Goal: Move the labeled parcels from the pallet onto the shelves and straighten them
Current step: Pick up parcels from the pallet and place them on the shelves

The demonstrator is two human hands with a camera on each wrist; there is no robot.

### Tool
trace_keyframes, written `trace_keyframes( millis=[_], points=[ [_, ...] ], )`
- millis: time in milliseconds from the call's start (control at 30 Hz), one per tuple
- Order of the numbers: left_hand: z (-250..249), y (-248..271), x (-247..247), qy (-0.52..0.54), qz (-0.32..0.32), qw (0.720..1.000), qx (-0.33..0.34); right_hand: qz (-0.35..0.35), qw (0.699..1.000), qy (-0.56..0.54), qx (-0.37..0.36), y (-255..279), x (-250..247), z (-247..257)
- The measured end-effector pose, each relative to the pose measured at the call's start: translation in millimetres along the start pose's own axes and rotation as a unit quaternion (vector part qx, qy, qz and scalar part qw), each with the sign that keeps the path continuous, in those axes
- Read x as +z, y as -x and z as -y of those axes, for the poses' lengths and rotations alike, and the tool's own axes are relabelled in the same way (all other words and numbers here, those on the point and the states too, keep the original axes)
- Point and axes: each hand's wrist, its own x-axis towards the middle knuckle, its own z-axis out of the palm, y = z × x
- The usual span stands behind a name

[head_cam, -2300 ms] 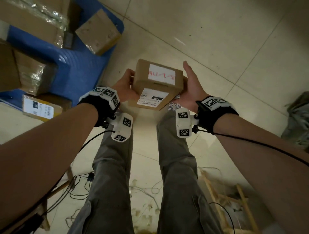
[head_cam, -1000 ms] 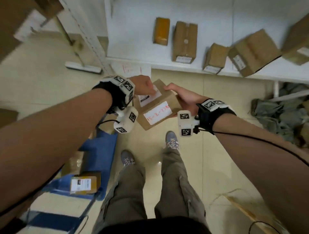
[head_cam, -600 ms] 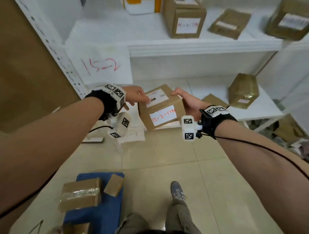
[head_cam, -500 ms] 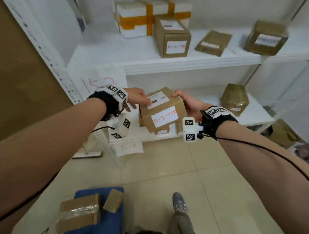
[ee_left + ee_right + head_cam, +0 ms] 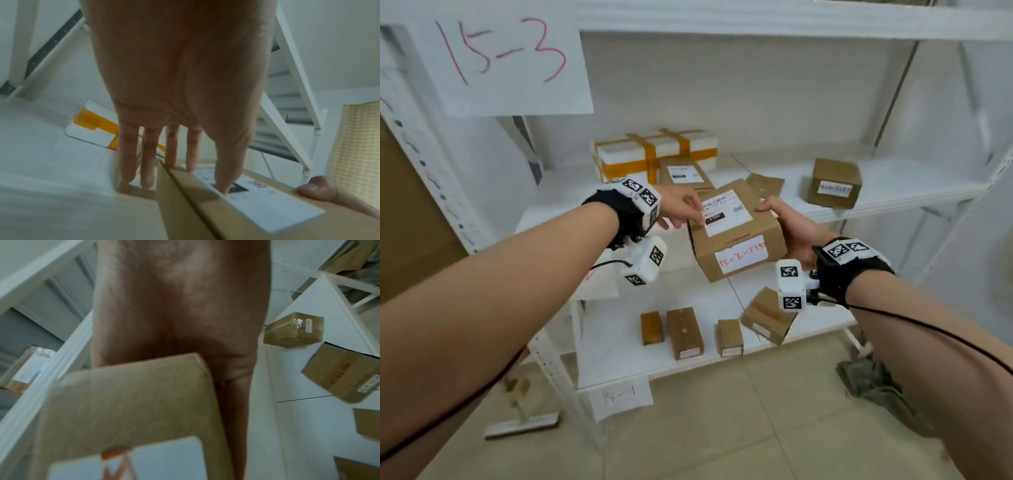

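Black wristbands carry white marker-printed camera blocks, black cables.

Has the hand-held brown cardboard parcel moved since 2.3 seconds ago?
Yes. The brown cardboard parcel went from beside the blue pallet to the white shelf holding the orange-taped white box.

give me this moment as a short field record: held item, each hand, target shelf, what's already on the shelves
held item: brown cardboard parcel with a white printed label on top and a red handwritten "15-2-77.." label on its front
left hand: thumb on the top label, fingers down the parcel's left side
right hand: grips the parcel's right side
position: held in the air in front of the middle white shelf
middle shelf: white foam box with orange tape, other brown boxes
lower shelf: four small brown parcels
signs: paper sheet "15-3"
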Motion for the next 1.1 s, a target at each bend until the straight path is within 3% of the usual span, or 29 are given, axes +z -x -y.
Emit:
trace_keyframes(
  millis=[200,300,400,467,600,667,767,867,967,1100],
  points=[
    [-43.1,-47.4,-11.9,0.140,-0.077,0.987,0.011,-0.034,0.994,-0.089,-0.062,-14.3,-36.1,40.8],
    [-57.9,-73.6,-14.2,0.272,-0.111,0.955,-0.039,-0.040,0.984,-0.150,-0.083,-34.7,-55.4,57.2],
    [-67.9,-96.1,-17.7,0.372,-0.107,0.921,-0.049,-0.028,0.980,-0.173,-0.095,-58.3,-70.3,69.9],
    [-71.4,-112.2,-20.6,0.404,-0.111,0.907,-0.041,-0.028,0.979,-0.177,-0.099,-81.4,-80.3,75.9],
    [-69.8,-139.4,-27.4,0.411,-0.187,0.891,-0.039,-0.045,0.971,-0.227,-0.061,-131.0,-97.5,76.7],
    [-65.0,-145.9,-32.3,0.380,-0.212,0.899,-0.051,-0.086,0.985,-0.140,-0.048,-148.7,-98.2,74.5],
    [-57.5,-153.6,-39.2,0.351,-0.249,0.898,-0.088,-0.105,0.989,0.089,-0.045,-180.2,-98.0,66.9],
    [-46.7,-162.7,-43.6,0.343,-0.267,0.895,-0.103,-0.108,0.969,0.207,-0.087,-198.8,-91.6,58.6],
    [-40.0,-171.5,-48.7,0.341,-0.284,0.888,-0.123,-0.046,0.946,0.303,-0.106,-206.1,-84.4,55.5],
    [-40.3,-180.3,-51.6,0.332,-0.287,0.889,-0.133,0.003,0.880,0.459,-0.125,-214.5,-87.1,52.4]
  ],
)
